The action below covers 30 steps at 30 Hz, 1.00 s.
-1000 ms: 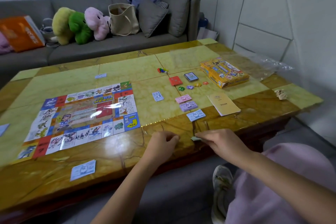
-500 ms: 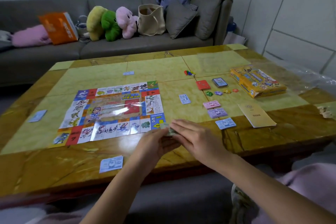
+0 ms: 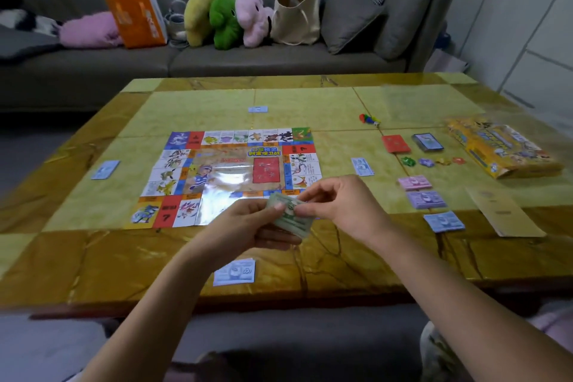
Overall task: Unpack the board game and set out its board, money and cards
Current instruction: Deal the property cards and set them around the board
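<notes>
We are gripping the green notes (image 3: 290,214), freshly lifted off the table (image 3: 93,257), in left hand (image 3: 245,226) and right hand (image 3: 344,205) at five o'clock of the board (image 3: 229,170), probably for dealing.

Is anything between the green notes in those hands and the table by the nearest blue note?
Nothing visible. The left hand and right hand hold the green notes above the board's near edge, and the table beside the blue note is bare.

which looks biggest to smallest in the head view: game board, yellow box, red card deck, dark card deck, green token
Largest first:
game board
yellow box
red card deck and dark card deck, too alike to rank
green token
</notes>
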Available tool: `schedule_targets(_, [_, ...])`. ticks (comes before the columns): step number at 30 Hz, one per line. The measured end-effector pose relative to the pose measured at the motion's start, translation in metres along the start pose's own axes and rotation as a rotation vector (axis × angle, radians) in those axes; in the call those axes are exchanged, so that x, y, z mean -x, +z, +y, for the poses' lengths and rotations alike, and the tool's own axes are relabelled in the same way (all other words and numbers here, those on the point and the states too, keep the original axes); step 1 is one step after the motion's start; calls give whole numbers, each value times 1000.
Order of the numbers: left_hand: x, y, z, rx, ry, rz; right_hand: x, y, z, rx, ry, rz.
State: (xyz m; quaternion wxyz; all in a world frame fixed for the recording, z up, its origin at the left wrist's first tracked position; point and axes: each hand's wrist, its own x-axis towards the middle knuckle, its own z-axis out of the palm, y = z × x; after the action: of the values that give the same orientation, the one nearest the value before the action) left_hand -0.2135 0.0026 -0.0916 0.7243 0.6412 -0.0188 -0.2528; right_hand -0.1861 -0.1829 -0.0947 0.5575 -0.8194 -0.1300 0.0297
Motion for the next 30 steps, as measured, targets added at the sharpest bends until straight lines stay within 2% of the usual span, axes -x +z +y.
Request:
schedule_targets(11, [24, -40, -12, 69, 32, 148, -28, 45, -6, -65, 48, -143])
schedule_targets(13, [30, -45, -16, 80, 50, 223, -30, 51, -8, -64, 63, -174])
schedule_targets(17, [37, -66, -21, 150, 110, 502, -31, 56, -13, -90, 113, -191])
schedule_targets(19, [39, -76, -23, 211, 137, 599, -26, 61, -14, -6, 152, -283])
schedule_targets(22, [40, -83, -25, 271, 153, 649, -15, 75, -11, 151, 192, -411])
schedule_targets(30, [37, -76, -27, 250, 155, 621, -4, 94, 2, 492, 121, -395])
